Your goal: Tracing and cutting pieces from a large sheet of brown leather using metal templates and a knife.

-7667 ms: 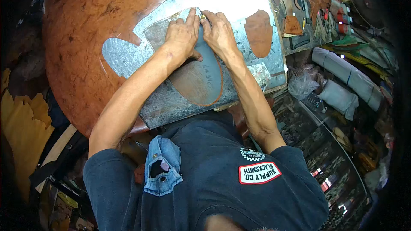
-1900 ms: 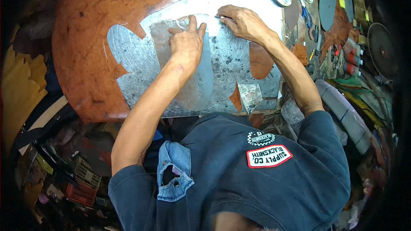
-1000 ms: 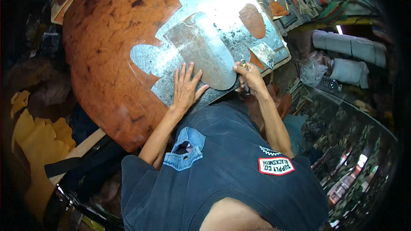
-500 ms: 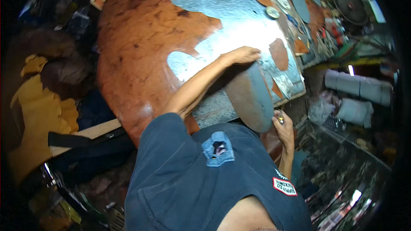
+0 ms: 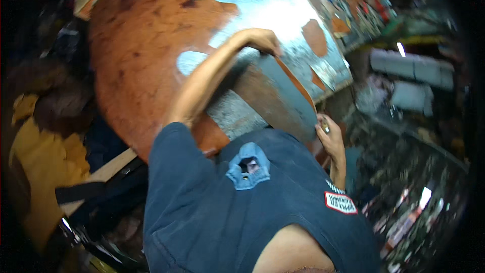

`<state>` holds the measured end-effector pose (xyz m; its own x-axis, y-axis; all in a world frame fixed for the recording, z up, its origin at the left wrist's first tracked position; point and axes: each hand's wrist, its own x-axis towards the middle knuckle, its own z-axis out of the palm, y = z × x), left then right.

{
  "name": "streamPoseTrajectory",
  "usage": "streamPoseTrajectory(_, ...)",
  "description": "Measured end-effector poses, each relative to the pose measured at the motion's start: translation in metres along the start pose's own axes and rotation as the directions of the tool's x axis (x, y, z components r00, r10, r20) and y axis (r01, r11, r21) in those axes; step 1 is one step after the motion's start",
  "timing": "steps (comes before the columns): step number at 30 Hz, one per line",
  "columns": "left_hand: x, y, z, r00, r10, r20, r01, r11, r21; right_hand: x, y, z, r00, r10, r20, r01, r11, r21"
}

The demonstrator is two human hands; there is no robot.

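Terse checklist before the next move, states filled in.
1. Left hand at the far end of the grey-brown sheet: ok.
2. Left finger grip: cannot tell, fingers mostly hidden.
3. Right hand at the sheet's near right end, small tool in hand: ok.
4. Tool's working tip away from fingers: cannot tell, too small and blurred.
5. Sheet wholly over the metal tabletop: not ok, near end reaches past the edge.
6. Loose brown leather piece apart from the sheet: ok.

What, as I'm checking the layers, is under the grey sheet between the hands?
A brown strip, probably leather, shows along the right edge of the grey sheet; whatever else lies underneath is covered.
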<state>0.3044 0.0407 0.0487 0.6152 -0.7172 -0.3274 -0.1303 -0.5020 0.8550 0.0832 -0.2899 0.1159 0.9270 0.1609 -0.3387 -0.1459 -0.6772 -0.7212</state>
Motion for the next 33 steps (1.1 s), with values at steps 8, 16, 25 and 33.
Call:
streamPoseTrajectory(8,-0.038,-0.011,-0.029,0.926,-0.158,-0.343,0.142,0.987,-0.073,0.003,0.001,0.001,0.994,-0.109,-0.01,0.108,0.992,-0.063)
streamPoseTrajectory(16,-0.029,-0.065,0.001,0.922,-0.022,-0.387,0.116,0.968,0.223,0.003,0.004,-0.007,0.983,-0.17,0.068,0.166,0.984,0.061)
streamPoseTrajectory(25,-0.028,-0.031,0.035,0.986,-0.152,0.065,0.162,0.815,-0.557,-0.007,0.033,-0.006,0.988,-0.121,-0.095,0.131,0.986,0.103)
streamPoseTrajectory(33,-0.058,-0.069,0.039,0.836,-0.415,-0.359,-0.059,0.584,-0.81,0.019,0.022,-0.045,0.964,-0.214,-0.157,0.217,0.976,0.005)
